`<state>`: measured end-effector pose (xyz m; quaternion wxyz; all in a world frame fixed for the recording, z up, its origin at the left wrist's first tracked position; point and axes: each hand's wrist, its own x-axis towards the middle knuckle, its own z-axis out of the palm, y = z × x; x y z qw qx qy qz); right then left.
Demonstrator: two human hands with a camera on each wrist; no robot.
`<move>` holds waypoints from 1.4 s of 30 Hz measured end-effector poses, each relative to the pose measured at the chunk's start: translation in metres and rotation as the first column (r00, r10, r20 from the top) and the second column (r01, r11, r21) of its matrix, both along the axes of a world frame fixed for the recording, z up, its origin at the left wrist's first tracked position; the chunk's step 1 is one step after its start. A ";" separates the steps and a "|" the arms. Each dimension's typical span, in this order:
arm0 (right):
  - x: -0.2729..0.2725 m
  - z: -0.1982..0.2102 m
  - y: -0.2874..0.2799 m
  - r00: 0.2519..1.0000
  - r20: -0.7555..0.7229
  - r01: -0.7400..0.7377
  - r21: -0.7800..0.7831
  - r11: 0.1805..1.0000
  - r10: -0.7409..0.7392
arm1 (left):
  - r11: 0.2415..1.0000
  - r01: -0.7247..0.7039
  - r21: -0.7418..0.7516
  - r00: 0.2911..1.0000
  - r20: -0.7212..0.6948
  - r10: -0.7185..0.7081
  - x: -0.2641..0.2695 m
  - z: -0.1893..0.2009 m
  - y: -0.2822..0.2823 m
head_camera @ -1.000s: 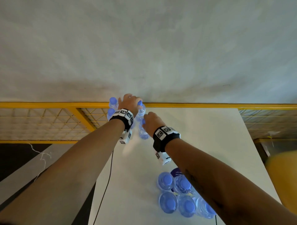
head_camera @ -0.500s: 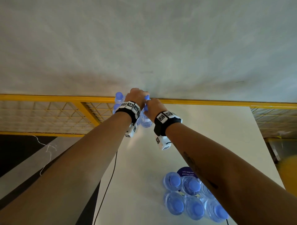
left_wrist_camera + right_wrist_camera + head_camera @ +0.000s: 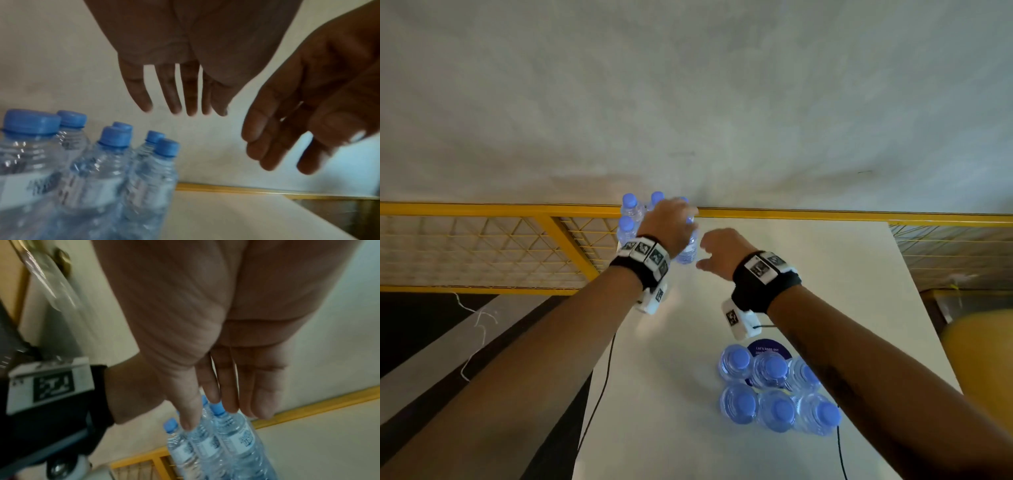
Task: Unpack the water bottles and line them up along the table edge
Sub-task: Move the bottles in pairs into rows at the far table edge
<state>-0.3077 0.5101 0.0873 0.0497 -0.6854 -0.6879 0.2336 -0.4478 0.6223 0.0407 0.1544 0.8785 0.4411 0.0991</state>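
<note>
Several clear water bottles with blue caps stand close together at the table's far left corner, by the yellow rail. My left hand hovers just above and right of them; in the left wrist view its fingers hang straight and hold nothing, with the bottles below. My right hand is a little nearer and to the right, its fingers relaxed and empty. A cluster of several more bottles stands near me on the table, partly hidden by my right forearm.
The white table ends at a yellow rail before a pale wall. A yellow mesh fence lies left of the table. A black cable hangs off the left edge. A blurred yellow object sits at the right.
Both hands were curled round bottles at the far left corner. They have let go; the right hand has drawn back to the right and the left has opened above the bottles.
</note>
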 end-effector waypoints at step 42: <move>-0.006 0.004 -0.122 0.985 0.079 0.150 0.070 0.986 -0.156 | 0.994 0.088 0.065 0.973 -0.220 -0.072 0.042 0.021 -0.083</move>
